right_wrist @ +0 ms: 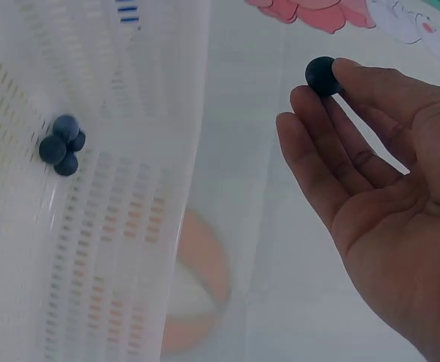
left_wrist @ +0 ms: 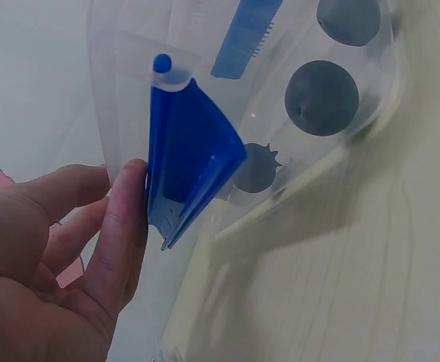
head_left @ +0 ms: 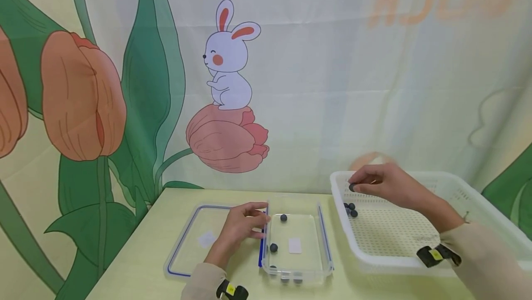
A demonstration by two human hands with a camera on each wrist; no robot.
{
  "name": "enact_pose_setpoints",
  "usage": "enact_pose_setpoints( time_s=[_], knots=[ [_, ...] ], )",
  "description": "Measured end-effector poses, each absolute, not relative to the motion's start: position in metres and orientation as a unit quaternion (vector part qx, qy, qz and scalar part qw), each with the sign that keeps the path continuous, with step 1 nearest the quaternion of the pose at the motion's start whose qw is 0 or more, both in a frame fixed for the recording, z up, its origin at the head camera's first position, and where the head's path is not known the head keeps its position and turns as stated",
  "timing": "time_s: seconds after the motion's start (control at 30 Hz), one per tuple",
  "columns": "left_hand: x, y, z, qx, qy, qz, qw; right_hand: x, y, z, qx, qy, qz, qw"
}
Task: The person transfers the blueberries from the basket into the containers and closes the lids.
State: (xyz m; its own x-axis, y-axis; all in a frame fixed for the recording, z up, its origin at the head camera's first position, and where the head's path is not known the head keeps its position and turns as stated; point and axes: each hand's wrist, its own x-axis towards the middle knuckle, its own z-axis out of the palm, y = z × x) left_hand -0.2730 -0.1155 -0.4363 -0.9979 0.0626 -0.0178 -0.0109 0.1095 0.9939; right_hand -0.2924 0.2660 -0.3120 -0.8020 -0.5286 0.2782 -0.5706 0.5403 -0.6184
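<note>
Right hand has a grip on one blueberry, pinched at the tips of its fingers with the thumb on top. It is small, round and dark blue, almost black. It sits just past the fingertips, up in the air over the near-left corner of the white basket. The hand reaches over the basket with its palm down and fingers gently bent, and the sleeve comes in from the basket's right side.

Below the berry, three more blueberries lie close together on the basket floor, touching each other.

Left of the basket stands a clear box with blue clips. Some berries in the box lie apart from each other. The left hand rests against the box's left wall, and its fingers touch the blue clip there. The fingers are nearly straight and hold nothing tight.

The clear lid lies flat on the far side of that hand from the box, partly under it. Box, lid and basket all stand on the pale yellow surface. Behind the basket hangs a curtain with a bunny and tulips.
</note>
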Motion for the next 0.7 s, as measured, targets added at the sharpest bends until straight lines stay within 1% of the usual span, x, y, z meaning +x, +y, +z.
enact_pose_setpoints(
  time_s=[0.17, 0.47, 0.7],
  knots=[
    [-0.273, -0.115, -0.436, 0.017, 0.742, 0.669, 0.029, -0.278, 0.256, -0.312, 0.308, -0.866, 0.395, 0.001],
    [-0.273, -0.115, -0.436, 0.015, 0.744, 0.668, 0.028, -0.257, 0.236, -0.321, 0.334, -0.847, 0.414, -0.010],
    [-0.273, -0.114, -0.436, 0.014, 0.745, 0.666, 0.028, -0.242, 0.219, -0.334, 0.352, -0.828, 0.435, -0.036]
  ],
)
